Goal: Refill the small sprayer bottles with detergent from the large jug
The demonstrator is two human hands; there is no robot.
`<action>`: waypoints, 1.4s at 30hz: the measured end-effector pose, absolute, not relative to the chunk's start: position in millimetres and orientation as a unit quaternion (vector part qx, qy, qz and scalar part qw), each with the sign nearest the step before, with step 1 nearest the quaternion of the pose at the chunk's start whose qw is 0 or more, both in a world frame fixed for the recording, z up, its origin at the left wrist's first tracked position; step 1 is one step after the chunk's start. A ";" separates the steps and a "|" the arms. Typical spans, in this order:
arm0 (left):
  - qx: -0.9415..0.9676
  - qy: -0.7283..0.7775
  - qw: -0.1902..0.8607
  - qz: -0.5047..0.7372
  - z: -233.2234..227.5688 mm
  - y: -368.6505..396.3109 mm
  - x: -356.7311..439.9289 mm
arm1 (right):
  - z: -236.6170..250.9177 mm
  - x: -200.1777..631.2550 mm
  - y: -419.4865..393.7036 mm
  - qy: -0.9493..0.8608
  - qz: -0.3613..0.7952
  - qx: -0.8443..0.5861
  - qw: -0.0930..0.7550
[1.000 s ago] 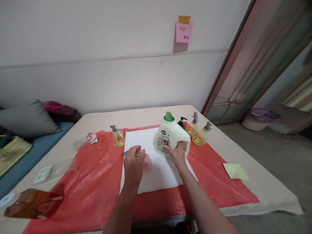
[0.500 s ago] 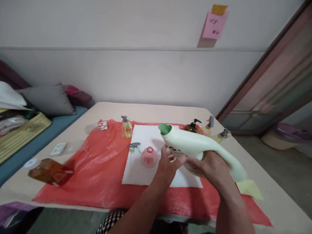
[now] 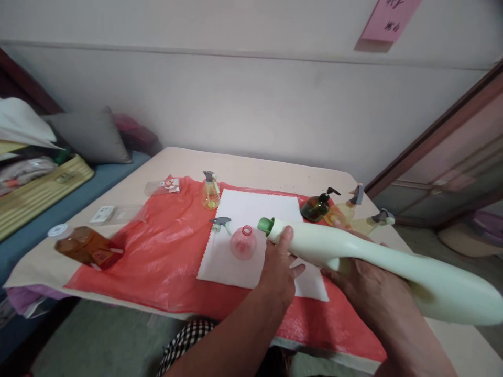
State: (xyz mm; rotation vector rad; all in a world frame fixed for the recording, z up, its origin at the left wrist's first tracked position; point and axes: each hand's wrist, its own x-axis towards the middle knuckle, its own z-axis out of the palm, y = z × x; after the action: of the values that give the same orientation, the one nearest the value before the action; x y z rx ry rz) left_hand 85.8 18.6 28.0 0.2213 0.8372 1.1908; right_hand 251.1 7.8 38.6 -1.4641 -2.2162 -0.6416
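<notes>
A big pale green plastic jug with a darker green spout is held on its side above the table. My left hand supports its neck, thumb on top and some fingers apart. The handle is in the grip of my right hand, fingers partly hidden behind the jug. Just left of the spout stands a round, clear pink bottle, its mouth open and uncovered. Beside it a grey and pale green trigger sprayer head lies on a white cloth. The spout does not touch the pink bottle.
Red plastic sheeting lies under the cloth. A spray bottle stands behind left; a dark pump bottle and yellowish spray bottles are at right. A bottle of amber liquid lies at left, near clear packaging.
The jug has turned to lie nearly level, its base swinging out to the right and nearer. My left hand has shifted up to its neck. The view has also tilted.
</notes>
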 end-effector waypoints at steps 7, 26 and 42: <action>0.035 0.376 0.746 0.549 29.9 22.7 81.2 | 42.0 244.4 8.2 -0.800 -0.255 -0.505 0.198; -0.049 0.343 0.751 0.562 26.0 27.6 74.7 | 54.0 223.5 5.5 -0.807 -0.224 -0.514 0.185; -0.058 0.316 0.758 0.567 23.6 28.4 72.5 | 63.3 209.7 1.6 -0.806 -0.236 -0.513 0.179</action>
State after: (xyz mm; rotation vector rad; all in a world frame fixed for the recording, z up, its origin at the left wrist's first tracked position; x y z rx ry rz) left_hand 72.5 28.4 23.6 -0.1266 0.6882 1.2357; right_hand 209.7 1.6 63.3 -1.4493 -2.2777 -0.6664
